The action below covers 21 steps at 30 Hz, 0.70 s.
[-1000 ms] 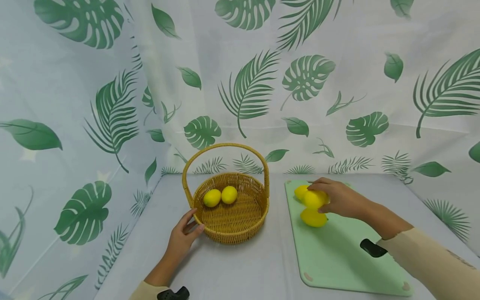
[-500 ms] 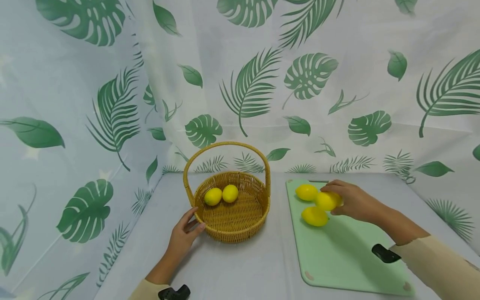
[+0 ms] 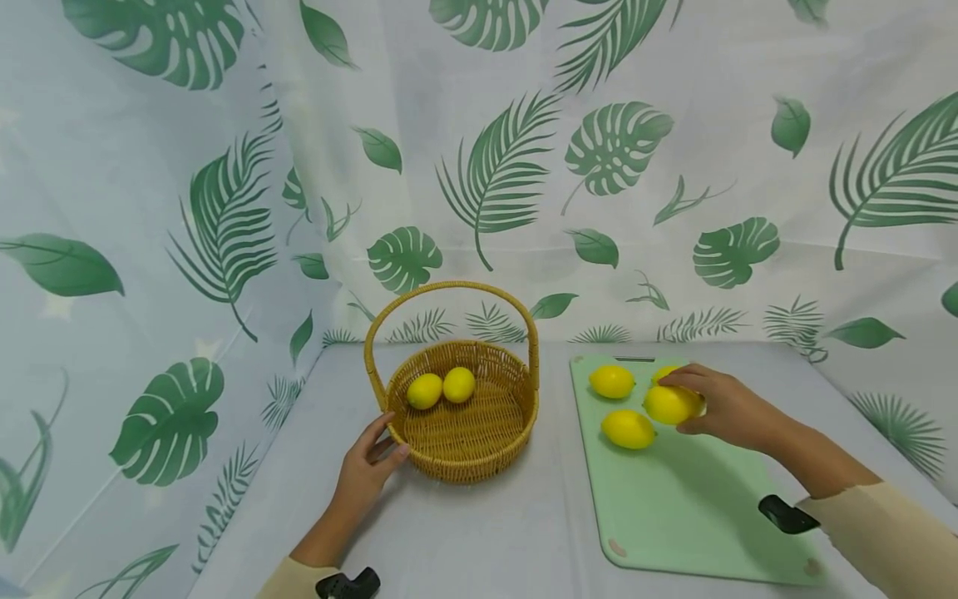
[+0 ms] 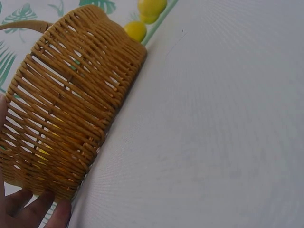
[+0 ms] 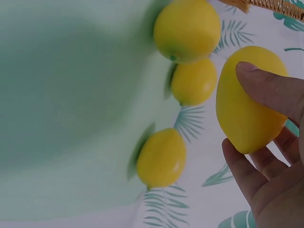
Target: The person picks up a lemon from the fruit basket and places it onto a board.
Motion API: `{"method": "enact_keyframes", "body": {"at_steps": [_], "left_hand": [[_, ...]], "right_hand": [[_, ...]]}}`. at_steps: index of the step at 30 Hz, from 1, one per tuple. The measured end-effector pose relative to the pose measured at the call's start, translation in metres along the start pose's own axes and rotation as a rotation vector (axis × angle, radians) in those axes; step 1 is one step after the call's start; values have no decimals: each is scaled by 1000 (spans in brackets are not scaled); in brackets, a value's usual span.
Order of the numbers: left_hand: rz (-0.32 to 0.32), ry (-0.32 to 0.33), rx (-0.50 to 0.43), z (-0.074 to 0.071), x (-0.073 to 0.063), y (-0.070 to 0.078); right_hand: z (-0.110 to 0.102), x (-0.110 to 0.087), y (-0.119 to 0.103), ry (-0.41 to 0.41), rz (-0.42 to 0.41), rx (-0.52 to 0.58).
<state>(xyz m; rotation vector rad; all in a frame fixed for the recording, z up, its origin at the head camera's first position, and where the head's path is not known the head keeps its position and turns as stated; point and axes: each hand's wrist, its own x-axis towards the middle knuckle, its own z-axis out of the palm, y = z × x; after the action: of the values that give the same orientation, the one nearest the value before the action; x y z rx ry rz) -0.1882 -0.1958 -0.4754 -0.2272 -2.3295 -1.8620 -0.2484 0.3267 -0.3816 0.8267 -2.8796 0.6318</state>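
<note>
My left hand [image 3: 365,470] holds the left side of a wicker basket [image 3: 467,474], thumb and fingers spread along its rim and outer wall. Two lemons [image 3: 424,391] lie inside the basket. Over the green cutting board [image 3: 674,507], my right hand [image 3: 737,413] holds a lemon [image 3: 672,405], thumb on one side and fingers on the other; the right wrist view shows this lemon [image 5: 251,104] raised in the hand. Three more lemons rest on the board: one at the back left [image 3: 611,382], one nearer [image 3: 629,429], and one partly hidden behind the held lemon [image 3: 664,374].
A white cloth [image 3: 524,532] covers the table beneath the basket and board. The basket's tall arched handle [image 3: 452,285] stands upright over its opening. Leaf-printed curtains [image 3: 509,166] enclose the back and sides.
My right hand has moved right with its lemon, away from the two left lemons on the board, and now overlaps a third one behind. The left hand has stayed on the basket.
</note>
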Motion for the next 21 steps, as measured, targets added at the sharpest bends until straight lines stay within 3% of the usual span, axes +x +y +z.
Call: {"method": "enact_keyframes", "body": {"at_steps": [7, 21], "left_hand": [[18, 24, -2, 0, 8, -31], [26, 39, -3, 1, 8, -34]], "right_hand": [[3, -11, 10, -6, 74, 15], [10, -26, 25, 10, 128, 28]]}}
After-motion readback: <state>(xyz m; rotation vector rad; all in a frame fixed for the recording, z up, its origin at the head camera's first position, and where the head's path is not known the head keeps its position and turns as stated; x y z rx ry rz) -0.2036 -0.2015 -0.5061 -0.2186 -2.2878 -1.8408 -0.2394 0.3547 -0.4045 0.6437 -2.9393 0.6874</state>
